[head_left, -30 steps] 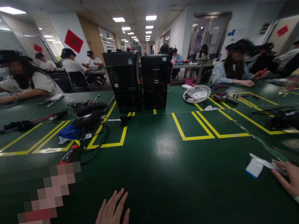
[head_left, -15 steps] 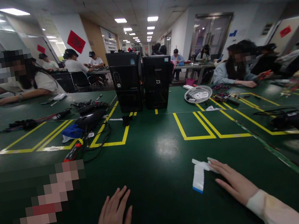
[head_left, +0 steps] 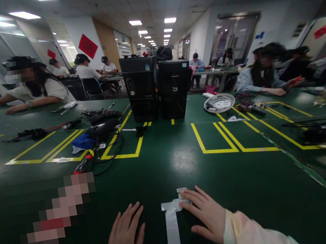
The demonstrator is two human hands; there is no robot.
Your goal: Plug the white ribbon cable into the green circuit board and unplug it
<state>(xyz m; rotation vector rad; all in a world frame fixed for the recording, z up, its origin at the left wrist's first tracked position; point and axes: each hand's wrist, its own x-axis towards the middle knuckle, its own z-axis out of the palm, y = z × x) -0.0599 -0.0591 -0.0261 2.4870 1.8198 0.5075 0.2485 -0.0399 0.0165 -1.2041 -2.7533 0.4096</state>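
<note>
A white flat ribbon cable with a blue end lies on the green tabletop, its blue end towards me and a bent part at the far end. My right hand rests at its right, fingers apart, with fingertips touching the bent part. Part of the cable is hidden under those fingers. To the left of the cable, my left hand lies flat on the table, fingers stretched out, holding nothing and apart from the cable.
Two black computer towers stand at the back. A tool with a red-and-black handle lies front left, near a blue-and-black bundle. A white round basket is back right. Yellow tape marks the table; people sit around.
My right hand has moved left, bringing the ribbon cable with it to between my hands. The cable now points more straight towards me. My left hand stays nearly where it was.
</note>
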